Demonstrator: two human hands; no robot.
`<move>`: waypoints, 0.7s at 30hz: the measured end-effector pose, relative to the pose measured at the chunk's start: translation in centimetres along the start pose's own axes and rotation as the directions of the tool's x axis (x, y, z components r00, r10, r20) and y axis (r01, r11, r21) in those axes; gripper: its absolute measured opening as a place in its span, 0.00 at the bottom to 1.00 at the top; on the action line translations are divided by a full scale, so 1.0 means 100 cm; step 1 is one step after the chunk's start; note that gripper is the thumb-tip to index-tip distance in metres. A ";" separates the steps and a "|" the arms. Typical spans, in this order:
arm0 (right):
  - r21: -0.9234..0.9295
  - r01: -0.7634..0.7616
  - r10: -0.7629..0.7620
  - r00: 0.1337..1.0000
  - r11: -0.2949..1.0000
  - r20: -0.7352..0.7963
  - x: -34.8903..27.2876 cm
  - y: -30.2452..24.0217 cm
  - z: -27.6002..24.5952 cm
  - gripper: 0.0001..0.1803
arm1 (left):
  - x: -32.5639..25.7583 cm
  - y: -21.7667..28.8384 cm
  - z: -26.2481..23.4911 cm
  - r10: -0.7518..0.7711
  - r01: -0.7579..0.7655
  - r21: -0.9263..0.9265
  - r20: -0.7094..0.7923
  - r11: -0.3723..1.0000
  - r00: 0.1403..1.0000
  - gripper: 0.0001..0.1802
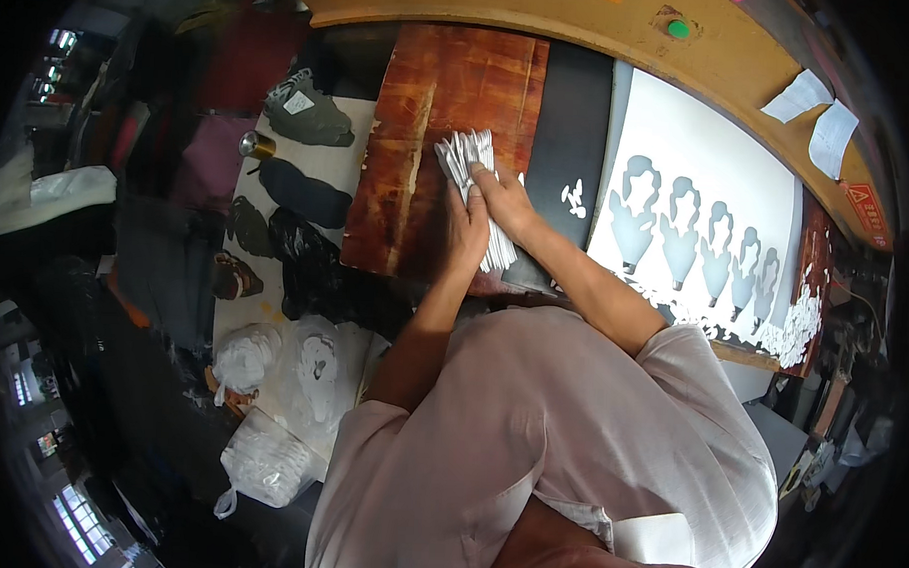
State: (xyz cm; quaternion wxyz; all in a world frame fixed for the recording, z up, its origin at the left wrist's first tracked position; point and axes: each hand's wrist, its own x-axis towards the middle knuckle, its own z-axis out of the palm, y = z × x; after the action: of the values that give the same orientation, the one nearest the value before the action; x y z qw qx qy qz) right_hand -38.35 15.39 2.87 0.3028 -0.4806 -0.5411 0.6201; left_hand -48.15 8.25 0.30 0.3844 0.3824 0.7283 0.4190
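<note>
Between my two hands is a bundle of thin white cut pieces (501, 248), pressed together in a stack whose far ends fan slightly apart. My left hand (465, 224) grips its left side, fingers partly hidden by the pieces. From the right, my right hand (507, 200) closes over the stack, its thumb near the left one. Beneath them lies a worn red-brown board (452, 79). The bundle is over the board's near right part, and its near end reaches past the board's edge.
To the right lies a white sheet (715, 143) with several cut-out shapes; white scraps (800, 321) gather at its near right corner. A yellow machine beam (544, 12) with a green button (678, 29) spans the back. At left are a dark shoe (310, 116), a brass cylinder (257, 145) and plastic bags (268, 463).
</note>
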 end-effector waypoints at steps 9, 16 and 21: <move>-0.244 0.132 -0.174 0.972 0.961 -0.157 -0.002 0.010 0.005 0.36 | 0.006 -0.020 -0.003 -0.040 0.038 0.048 0.040 0.998 0.998 0.45; 0.059 -0.023 0.020 0.998 0.998 0.059 -0.011 0.002 -0.020 0.35 | -0.002 -0.009 -0.016 0.149 -0.131 -0.173 0.099 0.976 0.984 0.40; 0.478 -0.223 0.093 0.956 0.850 0.280 -0.021 -0.003 -0.042 0.30 | -0.003 -0.001 -0.018 0.113 -0.066 -0.298 0.145 0.952 0.983 0.36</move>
State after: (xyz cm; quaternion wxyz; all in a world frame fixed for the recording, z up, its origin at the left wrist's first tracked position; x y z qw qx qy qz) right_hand -33.73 15.17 3.89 0.2961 -0.3471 -0.3516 0.8175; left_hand -49.68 7.32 0.91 0.4744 0.3864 0.6072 0.5069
